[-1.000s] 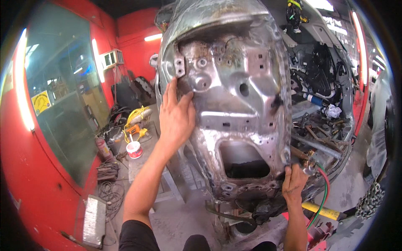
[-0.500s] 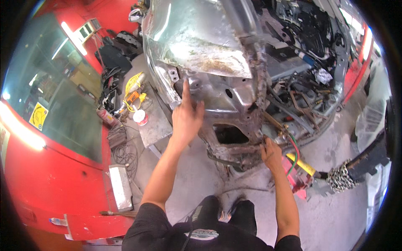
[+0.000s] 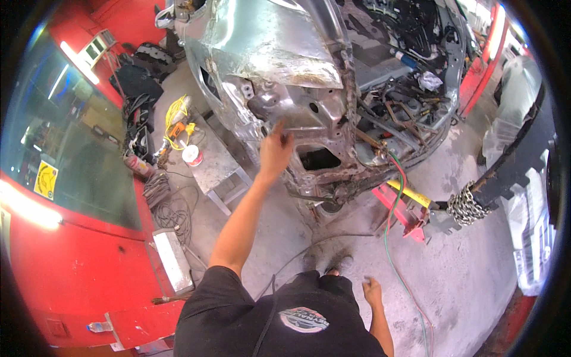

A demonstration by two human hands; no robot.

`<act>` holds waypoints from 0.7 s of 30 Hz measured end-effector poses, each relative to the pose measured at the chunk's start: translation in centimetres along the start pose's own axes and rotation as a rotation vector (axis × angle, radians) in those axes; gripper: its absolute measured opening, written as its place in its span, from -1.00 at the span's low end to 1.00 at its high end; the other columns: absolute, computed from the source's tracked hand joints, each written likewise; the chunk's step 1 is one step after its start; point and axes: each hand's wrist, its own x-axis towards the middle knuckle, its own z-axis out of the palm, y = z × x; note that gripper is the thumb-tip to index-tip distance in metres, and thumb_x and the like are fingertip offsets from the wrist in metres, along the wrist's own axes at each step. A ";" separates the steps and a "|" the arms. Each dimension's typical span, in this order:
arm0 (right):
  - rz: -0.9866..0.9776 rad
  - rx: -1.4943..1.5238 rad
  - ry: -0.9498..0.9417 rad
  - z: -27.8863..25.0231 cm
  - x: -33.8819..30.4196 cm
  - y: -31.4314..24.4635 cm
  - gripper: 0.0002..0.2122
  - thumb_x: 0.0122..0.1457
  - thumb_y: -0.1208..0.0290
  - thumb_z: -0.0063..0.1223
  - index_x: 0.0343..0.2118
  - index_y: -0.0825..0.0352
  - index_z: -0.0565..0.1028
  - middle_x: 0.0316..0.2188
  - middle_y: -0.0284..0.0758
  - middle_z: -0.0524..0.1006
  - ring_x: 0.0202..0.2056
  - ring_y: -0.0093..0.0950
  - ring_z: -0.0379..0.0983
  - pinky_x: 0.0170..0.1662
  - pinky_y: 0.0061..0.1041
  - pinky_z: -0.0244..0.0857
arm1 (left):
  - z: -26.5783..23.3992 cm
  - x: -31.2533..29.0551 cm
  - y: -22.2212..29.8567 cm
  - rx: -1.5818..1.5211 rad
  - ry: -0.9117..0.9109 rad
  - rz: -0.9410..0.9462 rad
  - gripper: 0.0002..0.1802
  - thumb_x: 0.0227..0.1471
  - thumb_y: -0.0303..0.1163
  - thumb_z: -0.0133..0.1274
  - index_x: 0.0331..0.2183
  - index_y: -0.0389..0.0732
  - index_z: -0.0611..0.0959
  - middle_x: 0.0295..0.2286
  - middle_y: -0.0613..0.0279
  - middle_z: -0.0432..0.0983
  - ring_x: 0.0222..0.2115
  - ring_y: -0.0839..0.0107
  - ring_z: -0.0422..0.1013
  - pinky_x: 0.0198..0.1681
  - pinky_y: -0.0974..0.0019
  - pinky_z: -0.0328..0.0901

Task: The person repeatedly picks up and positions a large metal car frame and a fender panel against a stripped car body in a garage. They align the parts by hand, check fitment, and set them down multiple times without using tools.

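Note:
My left hand (image 3: 275,156) reaches out to the stripped rear end of a car body (image 3: 315,128). A finger is stretched toward the bare inner metal panel (image 3: 300,107), just left of the rectangular opening (image 3: 319,158); whether it touches is unclear. Nothing is held in it. Above, the grey outer panel (image 3: 279,50) ends in a rough, rust-stained edge. Lowered beside my right leg, my right hand (image 3: 372,291) is away from the car, loosely bent with a finger out and nothing visible in it.
Left of the car stands a small metal table (image 3: 223,169) with a yellow cable (image 3: 176,116) and a white-and-red tub (image 3: 192,155). Red and green hoses (image 3: 389,220) trail down to the floor on the right. Farther right are a red-and-yellow stand (image 3: 407,205) and a chain (image 3: 467,202).
My right hand has left the car's lower right edge and dropped to my side. My left hand's finger has lowered along the panel. The car sits farther up in view.

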 end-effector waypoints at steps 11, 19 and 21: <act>0.582 0.479 0.048 -1.9 -20.2 21.3 -0.75 0.33 0.38 -0.10 -0.06 0.38 0.50 -0.46 -0.12 0.64 -0.52 -0.37 0.61 -0.59 -0.38 0.43 | 16.7 -38.0 -12.1 0.109 -1.313 0.021 -0.46 -0.05 -0.15 0.13 -0.05 -0.27 0.66 -0.14 -0.18 0.60 -0.10 -0.06 0.53 -0.05 -0.02 0.39; 0.386 0.623 0.137 -11.7 -21.2 24.5 -0.74 0.34 0.44 -0.13 -0.03 0.47 0.48 -0.51 -0.16 0.65 -0.53 -0.44 0.59 -0.51 -0.52 0.37 | 24.2 -48.8 -7.4 0.285 -1.233 -0.447 -0.56 -0.01 -0.26 0.05 -0.12 -0.30 0.70 -0.21 -0.13 0.65 -0.13 -0.02 0.56 -0.05 0.04 0.41; 0.364 0.554 0.150 -14.0 -22.1 27.0 -0.74 0.32 0.48 -0.13 -0.05 0.52 0.47 -0.54 -0.15 0.64 -0.55 -0.43 0.60 -0.50 -0.52 0.38 | 27.0 -50.2 -5.2 0.247 -1.140 -0.410 -0.58 -0.02 -0.28 0.04 -0.14 -0.28 0.72 -0.23 -0.12 0.66 -0.16 -0.03 0.57 -0.05 0.04 0.42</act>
